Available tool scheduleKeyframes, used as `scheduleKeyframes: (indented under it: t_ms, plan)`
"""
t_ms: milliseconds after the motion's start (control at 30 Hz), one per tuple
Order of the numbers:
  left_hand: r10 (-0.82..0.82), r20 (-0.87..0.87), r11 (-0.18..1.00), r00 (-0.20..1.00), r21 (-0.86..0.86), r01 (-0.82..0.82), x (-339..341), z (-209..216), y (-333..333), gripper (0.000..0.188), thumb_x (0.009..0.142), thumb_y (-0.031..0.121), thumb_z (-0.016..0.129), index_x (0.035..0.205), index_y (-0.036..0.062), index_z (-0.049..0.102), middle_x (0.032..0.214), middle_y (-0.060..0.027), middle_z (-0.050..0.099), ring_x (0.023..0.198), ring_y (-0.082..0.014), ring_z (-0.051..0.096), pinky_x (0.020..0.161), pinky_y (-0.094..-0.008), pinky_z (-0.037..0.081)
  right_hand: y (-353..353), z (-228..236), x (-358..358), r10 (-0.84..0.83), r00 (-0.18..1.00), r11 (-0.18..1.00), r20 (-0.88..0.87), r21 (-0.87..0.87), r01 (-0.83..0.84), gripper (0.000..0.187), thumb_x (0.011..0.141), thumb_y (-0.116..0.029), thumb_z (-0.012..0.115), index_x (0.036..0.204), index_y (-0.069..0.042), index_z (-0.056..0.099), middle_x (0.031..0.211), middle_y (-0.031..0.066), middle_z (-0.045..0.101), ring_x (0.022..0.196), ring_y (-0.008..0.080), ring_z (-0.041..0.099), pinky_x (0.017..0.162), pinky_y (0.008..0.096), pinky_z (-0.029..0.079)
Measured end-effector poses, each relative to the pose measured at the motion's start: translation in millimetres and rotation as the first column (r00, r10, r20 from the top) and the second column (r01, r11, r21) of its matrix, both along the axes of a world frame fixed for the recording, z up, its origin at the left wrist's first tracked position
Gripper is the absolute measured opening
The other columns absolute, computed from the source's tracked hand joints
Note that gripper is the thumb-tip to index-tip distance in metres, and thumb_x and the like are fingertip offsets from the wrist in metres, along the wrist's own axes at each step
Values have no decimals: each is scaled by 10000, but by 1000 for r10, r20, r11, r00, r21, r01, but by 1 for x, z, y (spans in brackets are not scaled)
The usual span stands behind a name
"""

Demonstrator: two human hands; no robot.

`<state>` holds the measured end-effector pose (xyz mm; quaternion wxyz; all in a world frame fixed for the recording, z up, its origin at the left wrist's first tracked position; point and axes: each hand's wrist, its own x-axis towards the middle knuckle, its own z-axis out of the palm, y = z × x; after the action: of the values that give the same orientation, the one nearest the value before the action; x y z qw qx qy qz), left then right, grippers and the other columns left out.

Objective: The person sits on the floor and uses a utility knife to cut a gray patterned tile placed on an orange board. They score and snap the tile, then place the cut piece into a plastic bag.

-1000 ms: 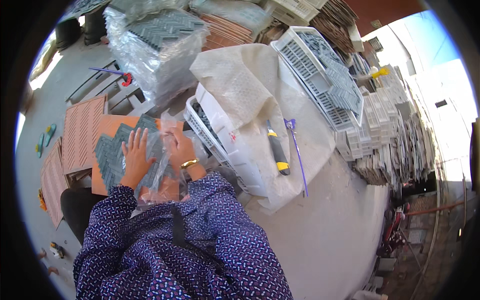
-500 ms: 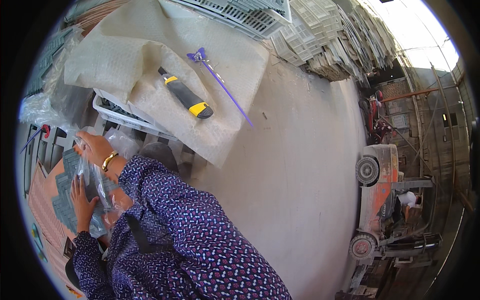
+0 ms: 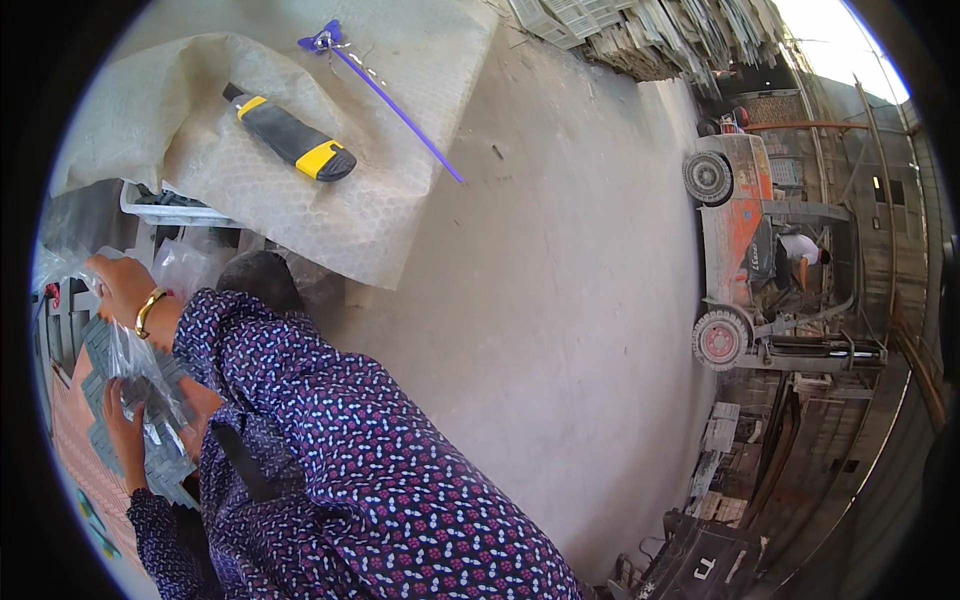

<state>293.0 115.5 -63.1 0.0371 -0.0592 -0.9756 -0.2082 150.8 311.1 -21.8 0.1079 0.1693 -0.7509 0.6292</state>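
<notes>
My right hand [image 3: 122,290], with a gold bracelet at the wrist, grips a clear plastic bag [image 3: 135,358] bunched at its fingers. Below it, my left hand [image 3: 125,435] rests with fingers spread on the plastic, over grey-green herringbone mosaic tile [image 3: 98,355]. An orange-brown surface [image 3: 203,397] shows beside the plastic. Ahead of my hands, a black-and-yellow utility knife [image 3: 298,142] lies on a bubble-wrap sheet [image 3: 350,235]. A purple stick with a butterfly-shaped top [image 3: 395,103] lies to the knife's right; neither hand touches them.
A white crate [image 3: 180,210] sits partly under the bubble wrap. Pinkish mosaic sheets [image 3: 78,445] lie at far left. White crates [image 3: 565,18] and stacked flat boards [image 3: 680,40] stand beyond the concrete floor [image 3: 540,330]. On the right is an orange forklift [image 3: 728,250] with a person [image 3: 800,250] aboard.
My view has shifted, so the knife and bubble wrap appear farther up and left. My right hand still grips the plastic. The forklift appears higher and covers more of the red motorcycle behind.
</notes>
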Motion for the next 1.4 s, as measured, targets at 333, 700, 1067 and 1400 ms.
scheduleKeyframes:
  t_ms: [333, 700, 1067, 1400]
  plan:
    - [304, 103, 907, 947, 273, -321, 4, -18, -44, 124, 857, 89, 482, 921, -12, 515, 882, -105, 534, 843, -237, 518, 762, -303, 391, -10, -5, -4, 0, 984, 998, 179, 66, -12, 254, 696, 0, 537, 946, -36, 515, 697, 196, 578, 692, 366, 559, 632, 427, 439]
    - [365, 225, 747, 903, 508, -428, 23, -25, -129, 146, 869, 126, 485, 918, -7, 523, 867, -71, 527, 825, -179, 503, 747, -271, 381, -10, -12, -9, -107, 975, 993, 197, 70, 94, 288, 720, 9, 542, 995, -72, 511, 762, 205, 569, 745, 379, 544, 664, 429, 433]
    - [311, 372, 718, 875, 512, -472, 49, 48, -87, 250, 827, 251, 532, 836, 1, 544, 644, -9, 480, 589, -86, 453, 526, -222, 349, 7, 20, 0, 106, 987, 975, 117, 185, -127, 346, 791, -66, 517, 1135, -56, 493, 773, 158, 630, 685, 208, 622, 625, 285, 467]
    - [268, 394, 632, 879, 617, -469, 41, 64, -97, 526, 757, 327, 637, 1155, 34, 455, 1061, -115, 545, 901, -190, 543, 753, -311, 445, -84, 106, -47, 570, 812, 783, 123, 219, -583, 477, 792, 63, 407, 1249, -73, 418, 1007, 115, 611, 764, 83, 534, 641, 202, 381]
